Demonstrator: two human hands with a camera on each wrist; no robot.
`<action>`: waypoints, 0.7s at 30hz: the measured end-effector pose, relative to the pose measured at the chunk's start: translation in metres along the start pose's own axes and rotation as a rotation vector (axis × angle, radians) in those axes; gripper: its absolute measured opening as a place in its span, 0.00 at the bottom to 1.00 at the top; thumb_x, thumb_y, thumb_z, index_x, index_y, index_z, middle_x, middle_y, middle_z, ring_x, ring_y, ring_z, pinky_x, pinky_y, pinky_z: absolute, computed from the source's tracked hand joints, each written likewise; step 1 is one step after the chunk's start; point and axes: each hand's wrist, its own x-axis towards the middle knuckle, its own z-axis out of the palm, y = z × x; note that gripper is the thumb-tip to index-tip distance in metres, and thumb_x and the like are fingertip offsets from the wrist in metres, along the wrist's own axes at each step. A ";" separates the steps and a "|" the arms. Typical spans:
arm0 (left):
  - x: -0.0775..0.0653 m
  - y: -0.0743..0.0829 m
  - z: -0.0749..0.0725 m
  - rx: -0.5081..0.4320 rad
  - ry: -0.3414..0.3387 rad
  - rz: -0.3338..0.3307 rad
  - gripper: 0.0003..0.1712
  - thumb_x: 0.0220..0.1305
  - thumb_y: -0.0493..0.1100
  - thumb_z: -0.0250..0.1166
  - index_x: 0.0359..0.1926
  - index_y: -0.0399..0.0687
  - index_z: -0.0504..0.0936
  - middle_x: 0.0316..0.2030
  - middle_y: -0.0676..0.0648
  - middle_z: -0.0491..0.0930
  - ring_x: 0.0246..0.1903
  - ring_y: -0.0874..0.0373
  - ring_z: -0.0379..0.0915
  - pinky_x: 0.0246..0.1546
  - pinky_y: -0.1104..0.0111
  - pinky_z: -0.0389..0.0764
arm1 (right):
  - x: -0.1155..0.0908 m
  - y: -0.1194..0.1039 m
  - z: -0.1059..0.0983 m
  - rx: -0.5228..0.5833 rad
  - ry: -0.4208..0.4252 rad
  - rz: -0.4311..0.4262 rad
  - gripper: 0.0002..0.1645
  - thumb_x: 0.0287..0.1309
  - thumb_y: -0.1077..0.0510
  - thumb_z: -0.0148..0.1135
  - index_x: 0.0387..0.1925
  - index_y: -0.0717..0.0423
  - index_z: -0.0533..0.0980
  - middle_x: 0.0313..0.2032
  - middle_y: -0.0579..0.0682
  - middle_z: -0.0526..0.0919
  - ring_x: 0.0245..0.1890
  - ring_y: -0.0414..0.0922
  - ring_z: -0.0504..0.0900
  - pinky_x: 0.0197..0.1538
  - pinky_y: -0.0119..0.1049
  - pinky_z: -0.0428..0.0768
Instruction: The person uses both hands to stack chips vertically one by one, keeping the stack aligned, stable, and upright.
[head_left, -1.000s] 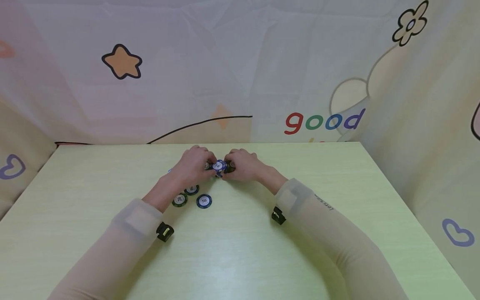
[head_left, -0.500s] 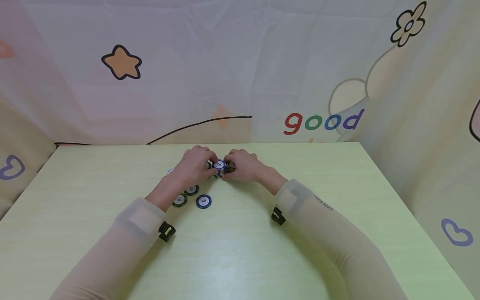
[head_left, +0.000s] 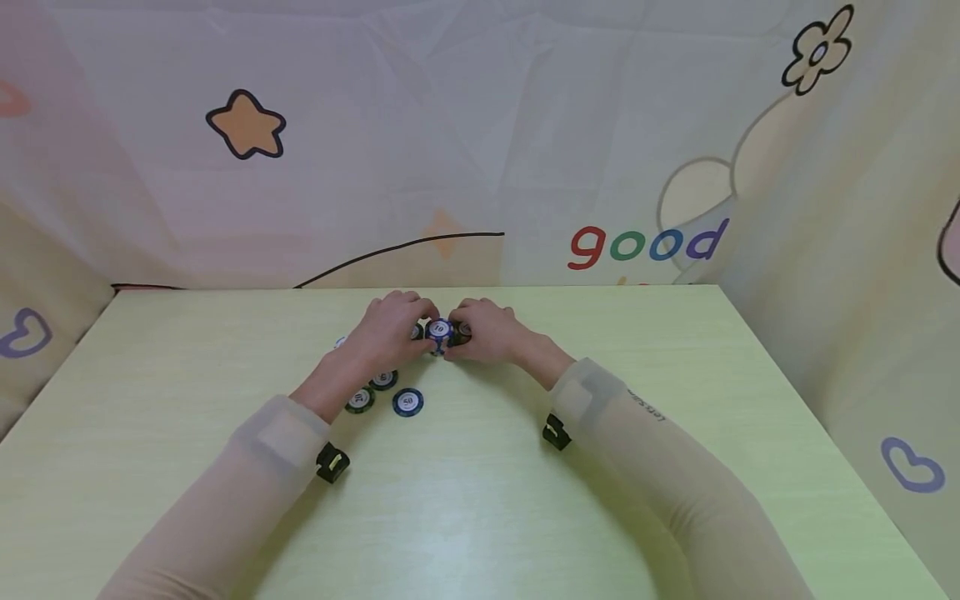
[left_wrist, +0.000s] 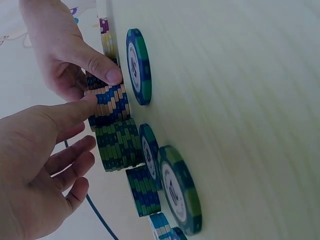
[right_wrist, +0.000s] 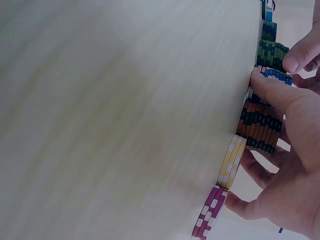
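A stack of blue-and-beige poker chips point(head_left: 439, 330) stands between both hands, a "10" showing on its top face. My left hand point(head_left: 386, 333) pinches the upper end of this stack between thumb and finger, its other fingers spread in the left wrist view. Lower down, my right hand point(head_left: 491, 332) holds the same stack, its thumb point(right_wrist: 272, 90) across the side near the table. On the left stands a taller green chip stack point(left_wrist: 119, 145); to the right is a brown-and-black stack point(right_wrist: 260, 127), partly hidden behind the right hand in the head view.
Yellow chips point(right_wrist: 231, 162) and purple chips point(right_wrist: 209, 212) continue the row rightward. A shorter blue-green stack point(left_wrist: 143, 191) and light-blue chips point(left_wrist: 160, 225) lie leftward. Loose chips lie nearer: a blue one point(head_left: 408, 402) and two greenish ones, one at front left point(head_left: 360, 400). A printed curtain point(head_left: 375, 167) backs the table.
The left hand has edged slightly right and its finger now sits closer to the top of the blue-and-beige stack. The right hand and the loose chips stay in place.
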 end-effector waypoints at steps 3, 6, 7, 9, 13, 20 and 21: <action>-0.003 -0.001 -0.001 -0.008 0.008 0.002 0.25 0.62 0.46 0.76 0.58 0.42 0.81 0.53 0.40 0.79 0.57 0.42 0.72 0.57 0.44 0.70 | 0.000 0.001 0.000 -0.005 0.005 0.002 0.29 0.60 0.42 0.73 0.57 0.53 0.80 0.56 0.51 0.80 0.56 0.51 0.75 0.52 0.58 0.73; -0.009 -0.002 -0.005 0.005 -0.008 -0.008 0.26 0.62 0.47 0.76 0.58 0.42 0.81 0.53 0.40 0.78 0.56 0.42 0.72 0.57 0.44 0.70 | 0.000 0.000 0.000 -0.001 -0.003 0.004 0.29 0.61 0.42 0.73 0.58 0.53 0.80 0.56 0.52 0.79 0.56 0.51 0.75 0.53 0.59 0.73; -0.012 -0.002 -0.007 0.015 -0.014 -0.008 0.26 0.62 0.47 0.76 0.57 0.42 0.81 0.52 0.40 0.78 0.55 0.42 0.72 0.56 0.44 0.71 | 0.000 0.000 0.000 -0.003 -0.005 0.006 0.29 0.61 0.42 0.73 0.58 0.53 0.80 0.57 0.51 0.79 0.56 0.51 0.75 0.53 0.59 0.73; -0.017 -0.003 -0.011 0.034 -0.030 -0.007 0.24 0.62 0.46 0.76 0.56 0.41 0.81 0.49 0.40 0.79 0.51 0.43 0.74 0.54 0.45 0.73 | 0.000 0.000 0.000 -0.002 -0.012 0.013 0.30 0.61 0.42 0.73 0.59 0.53 0.79 0.57 0.51 0.79 0.57 0.51 0.74 0.54 0.60 0.72; -0.028 -0.005 -0.020 0.040 -0.069 -0.033 0.21 0.61 0.43 0.76 0.50 0.38 0.80 0.42 0.41 0.79 0.40 0.47 0.74 0.46 0.52 0.76 | 0.000 -0.001 0.000 0.000 -0.014 0.026 0.31 0.62 0.42 0.72 0.60 0.53 0.79 0.58 0.52 0.78 0.58 0.52 0.73 0.56 0.61 0.71; -0.050 -0.016 -0.040 0.006 -0.221 -0.180 0.15 0.63 0.43 0.74 0.42 0.38 0.81 0.35 0.45 0.80 0.33 0.51 0.73 0.38 0.58 0.78 | 0.000 -0.002 0.000 -0.001 -0.031 0.028 0.32 0.63 0.43 0.71 0.62 0.54 0.78 0.61 0.53 0.77 0.60 0.53 0.73 0.58 0.62 0.69; -0.054 -0.018 -0.044 -0.002 -0.238 -0.201 0.14 0.63 0.44 0.74 0.41 0.38 0.81 0.33 0.46 0.79 0.33 0.51 0.73 0.37 0.59 0.77 | 0.000 -0.002 0.000 -0.004 -0.031 0.027 0.32 0.63 0.42 0.71 0.62 0.54 0.77 0.61 0.53 0.77 0.60 0.53 0.73 0.58 0.62 0.69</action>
